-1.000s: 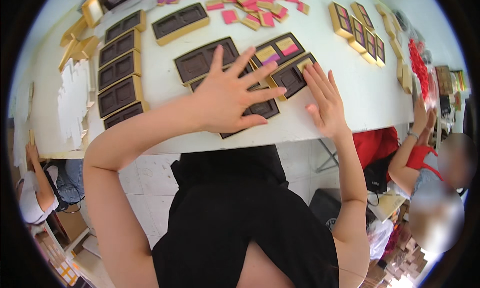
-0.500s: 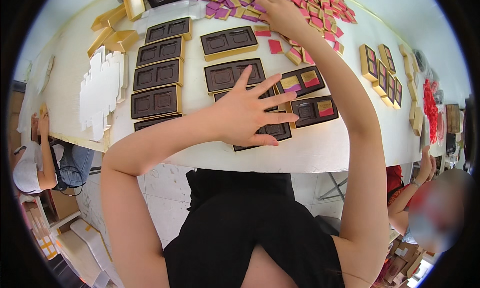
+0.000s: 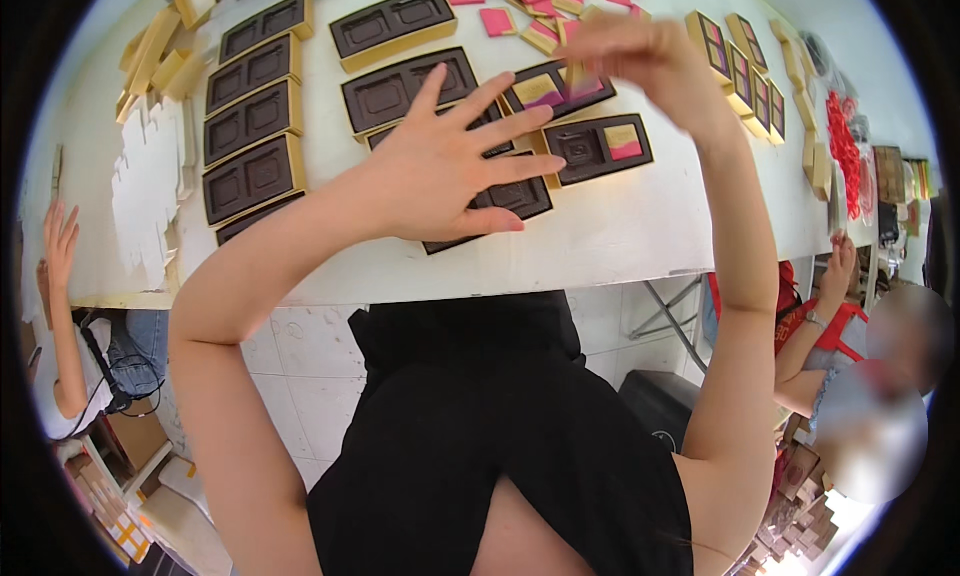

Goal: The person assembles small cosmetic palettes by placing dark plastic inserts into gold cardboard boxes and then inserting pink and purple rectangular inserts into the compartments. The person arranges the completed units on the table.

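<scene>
Left hand [image 3: 450, 166], centre frame, lies flat with fingers spread on a dark brown moulded insert tray with gold card rim [image 3: 500, 198], grasping nothing; right hand [image 3: 640, 61], upper centre, is blurred, fingers pinched, contents cannot be told. Keep the tray pinned flat on the white table [image 3: 620, 246]; seat each glossy pink-and-gold square packet [image 3: 623, 141] squarely in its recess.

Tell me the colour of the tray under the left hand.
Dark brown tray, gold-edged, in the head view.
</scene>
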{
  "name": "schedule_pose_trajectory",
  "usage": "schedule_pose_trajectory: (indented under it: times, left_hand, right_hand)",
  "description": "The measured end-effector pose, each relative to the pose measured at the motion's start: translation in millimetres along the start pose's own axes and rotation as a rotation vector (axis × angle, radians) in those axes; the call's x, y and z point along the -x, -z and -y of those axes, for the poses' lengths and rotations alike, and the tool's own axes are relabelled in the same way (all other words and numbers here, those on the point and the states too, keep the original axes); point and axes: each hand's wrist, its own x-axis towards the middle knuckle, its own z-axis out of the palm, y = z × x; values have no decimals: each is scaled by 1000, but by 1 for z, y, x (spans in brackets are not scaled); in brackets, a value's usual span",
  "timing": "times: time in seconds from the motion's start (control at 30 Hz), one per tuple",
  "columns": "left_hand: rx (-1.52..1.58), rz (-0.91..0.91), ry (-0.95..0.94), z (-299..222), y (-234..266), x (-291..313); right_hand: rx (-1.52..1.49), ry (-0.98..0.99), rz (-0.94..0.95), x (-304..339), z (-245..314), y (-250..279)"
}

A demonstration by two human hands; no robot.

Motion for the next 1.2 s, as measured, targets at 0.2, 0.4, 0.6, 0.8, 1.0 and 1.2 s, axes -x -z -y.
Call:
schedule_pose_trajectory:
  times: [0.2, 0.4, 0.6, 0.8, 1.0, 1.2]
  left_hand:
    - [-36, 12, -24, 1, 0, -4]
    - [-18, 32, -11, 0, 1, -3]
    - [13, 22, 11, 1, 2, -3]
    - [-57, 17, 218, 10, 18, 7]
    - [-116, 83, 280, 28, 11, 18]
    - [-137, 5, 308, 38, 17, 0]
  right_hand:
    - [485, 73, -228, 68, -10, -60]
    - [788, 27, -147, 101, 5, -85]
    - [719, 119, -154, 80, -24, -64]
    - [979, -84, -8, 65, -22, -63]
    - [1013, -375, -283, 136, -69, -9]
    - [1048, -73, -589, 99, -74, 39]
